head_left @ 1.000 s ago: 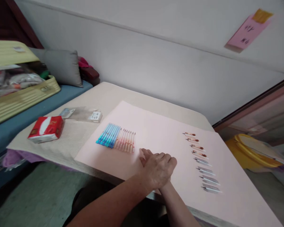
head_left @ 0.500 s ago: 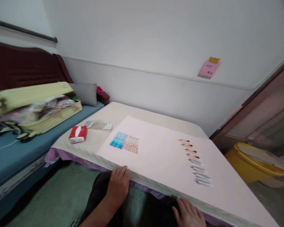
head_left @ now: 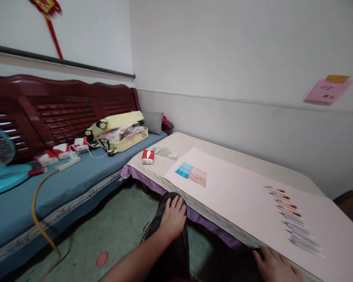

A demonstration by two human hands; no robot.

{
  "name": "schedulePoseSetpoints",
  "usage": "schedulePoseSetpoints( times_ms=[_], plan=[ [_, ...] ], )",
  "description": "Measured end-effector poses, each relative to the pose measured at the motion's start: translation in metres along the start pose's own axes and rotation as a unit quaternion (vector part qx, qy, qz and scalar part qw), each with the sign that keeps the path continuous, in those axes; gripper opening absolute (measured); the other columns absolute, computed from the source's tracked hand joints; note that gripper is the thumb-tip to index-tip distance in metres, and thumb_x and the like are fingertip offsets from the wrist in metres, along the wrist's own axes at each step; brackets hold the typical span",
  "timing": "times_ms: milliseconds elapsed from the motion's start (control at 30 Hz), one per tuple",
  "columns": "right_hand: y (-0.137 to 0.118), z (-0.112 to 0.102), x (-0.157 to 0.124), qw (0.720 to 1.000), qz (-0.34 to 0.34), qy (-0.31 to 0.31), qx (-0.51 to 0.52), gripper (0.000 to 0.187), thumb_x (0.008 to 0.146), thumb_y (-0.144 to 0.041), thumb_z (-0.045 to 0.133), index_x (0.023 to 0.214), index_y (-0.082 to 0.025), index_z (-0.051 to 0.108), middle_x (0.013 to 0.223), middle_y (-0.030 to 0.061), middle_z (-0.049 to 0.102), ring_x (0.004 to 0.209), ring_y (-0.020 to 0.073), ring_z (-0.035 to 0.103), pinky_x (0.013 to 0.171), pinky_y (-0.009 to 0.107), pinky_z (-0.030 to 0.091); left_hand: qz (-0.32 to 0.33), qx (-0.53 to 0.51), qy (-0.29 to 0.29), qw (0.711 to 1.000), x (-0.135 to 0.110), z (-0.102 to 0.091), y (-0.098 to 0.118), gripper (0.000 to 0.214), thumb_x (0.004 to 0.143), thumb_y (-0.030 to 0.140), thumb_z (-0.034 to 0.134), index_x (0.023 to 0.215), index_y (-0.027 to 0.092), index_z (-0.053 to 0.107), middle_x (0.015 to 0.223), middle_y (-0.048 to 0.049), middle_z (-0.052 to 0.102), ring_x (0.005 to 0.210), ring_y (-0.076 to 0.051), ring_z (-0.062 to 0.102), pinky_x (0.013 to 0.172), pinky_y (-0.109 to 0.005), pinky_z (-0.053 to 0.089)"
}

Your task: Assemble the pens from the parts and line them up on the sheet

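In the head view, the left hand (head_left: 173, 217) lies flat on the knee (head_left: 176, 243) of dark trousers, fingers (head_left: 178, 203) spread wide and holding nothing. The right hand (head_left: 275, 266) sits low by the near table edge, partly cut off by the frame, its fingers stretched out loosely with nothing in them.

The row of brushes (head_left: 294, 223) lies on the pink sheet (head_left: 241, 196) just beyond the right hand, apart from it. The bundle of blue and pink pens (head_left: 191, 174) lies farther up the sheet, well apart from both hands.

The sheet covers a table (head_left: 223, 150) with a beige cloth, where a red tissue pack (head_left: 147, 156) also lies. To the left stands a wooden bench (head_left: 61, 113) with a blue cushion, holding a yellow suitcase (head_left: 120, 131). A pink note (head_left: 326, 91) hangs on the wall.
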State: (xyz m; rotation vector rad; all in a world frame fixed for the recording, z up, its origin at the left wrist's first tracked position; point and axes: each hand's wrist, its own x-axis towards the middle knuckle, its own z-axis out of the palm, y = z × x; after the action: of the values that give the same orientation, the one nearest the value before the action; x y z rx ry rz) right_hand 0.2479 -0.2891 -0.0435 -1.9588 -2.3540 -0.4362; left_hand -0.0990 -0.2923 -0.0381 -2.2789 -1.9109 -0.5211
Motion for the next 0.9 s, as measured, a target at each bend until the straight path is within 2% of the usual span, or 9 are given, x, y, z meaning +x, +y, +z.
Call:
schedulePoseSetpoints(
  times_ms=[333,500,900],
  plan=[
    [0.004,-0.019,-0.017,0.997,0.069,0.03,0.028,0.023,0.076,-0.027,0.045,0.079,-0.029,0.067,0.095,0.0089,0.067,0.092,0.0282,0.058,0.07,0.04,0.042,-0.003,0.0,0.009,1.0,-0.005,-0.002,-0.005,0.041,0.087,0.038,0.044,0.123,0.021,0.052,0.138,-0.0086,0.044,0.131,-0.026,0.031,0.107,-0.051,0.021],
    [0.006,-0.017,-0.019,0.995,0.073,0.048,0.039,0.023,0.075,-0.027,0.046,0.08,-0.029,0.068,0.095,0.0088,0.067,0.091,0.0284,0.059,0.07,0.039,0.042,-0.004,0.005,0.015,1.0,-0.005,0.001,-0.005,0.042,0.087,0.038,0.043,0.125,0.021,0.051,0.139,-0.0079,0.044,0.132,-0.025,0.029,0.108,-0.05,0.02],
    [0.002,-0.015,-0.019,0.996,0.084,0.04,-0.001,0.025,0.082,-0.026,0.043,0.087,-0.026,0.068,0.095,0.0078,0.067,0.094,0.0258,0.059,0.077,0.037,0.039,-0.01,0.007,0.019,1.0,-0.003,0.0,-0.003,0.04,0.086,0.035,0.045,0.123,0.022,0.053,0.138,-0.0079,0.045,0.131,-0.026,0.031,0.107,-0.051,0.022]
  ],
)
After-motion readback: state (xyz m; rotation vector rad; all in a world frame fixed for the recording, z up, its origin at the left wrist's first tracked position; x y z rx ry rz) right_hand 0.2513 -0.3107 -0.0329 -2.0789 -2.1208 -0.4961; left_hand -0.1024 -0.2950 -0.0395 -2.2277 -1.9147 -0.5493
